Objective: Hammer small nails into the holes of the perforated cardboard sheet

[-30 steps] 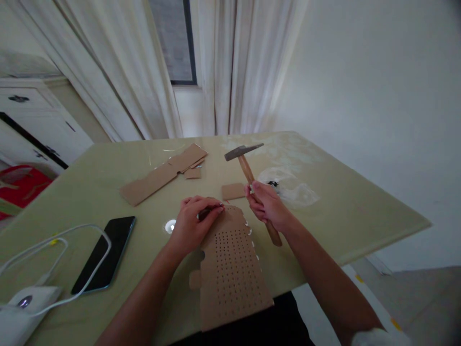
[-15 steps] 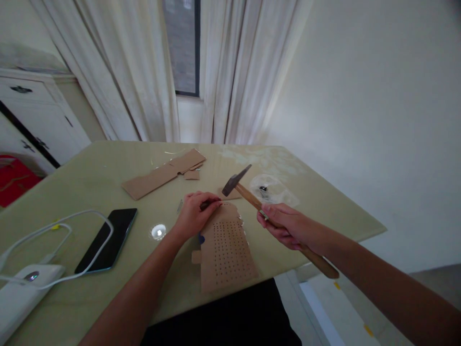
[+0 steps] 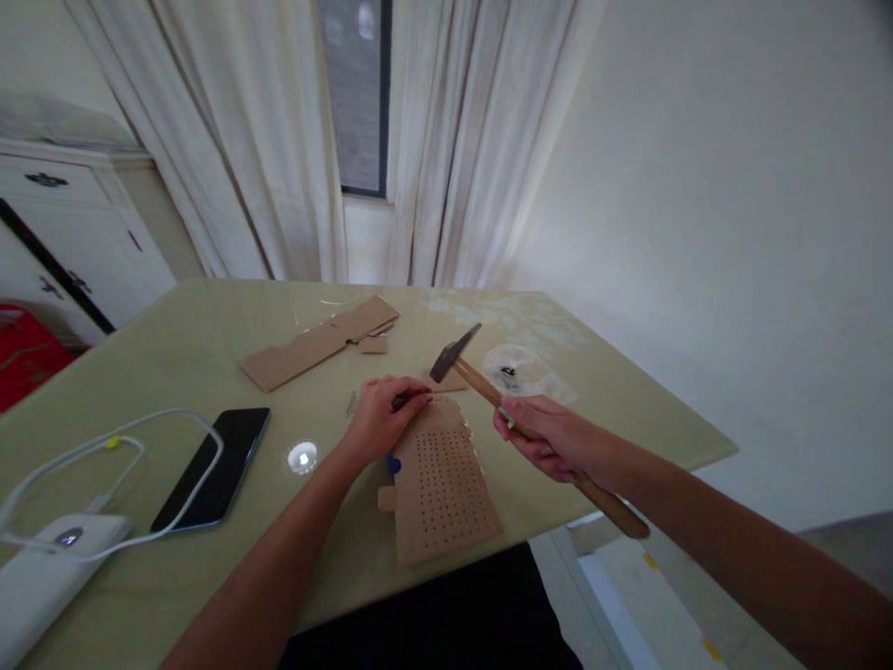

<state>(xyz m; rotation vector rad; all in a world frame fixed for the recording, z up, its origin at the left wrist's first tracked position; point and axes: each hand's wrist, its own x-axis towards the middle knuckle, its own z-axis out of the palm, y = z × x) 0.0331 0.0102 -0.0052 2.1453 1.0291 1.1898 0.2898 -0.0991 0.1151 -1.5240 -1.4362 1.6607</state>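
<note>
In my right hand (image 3: 540, 433) is a hammer (image 3: 481, 383) with a wooden handle, gripped around the middle. Its dark metal head hovers just above and right of my left fingertips. My left hand (image 3: 387, 414) rests at the far end of a brown cardboard piece (image 3: 446, 493) covered in rows of small holes. Thumb and fingers are pinched there on something small that I cannot make out. A bit of blue shows under the cardboard's left edge. Beyond the hammer head lies a smaller cardboard scrap (image 3: 447, 381).
A long cardboard strip (image 3: 307, 349) lies at the back left. Small black pieces sit in a clear plastic bag (image 3: 530, 372) at the right. On the left are a phone (image 3: 213, 470), a white power bank (image 3: 56, 582) with a looped cable (image 3: 185, 411), and a round shiny disc (image 3: 302, 457).
The camera view has shifted slightly. Both hands keep nearly the same places, with the hammer head still hanging close to the left fingertips.
</note>
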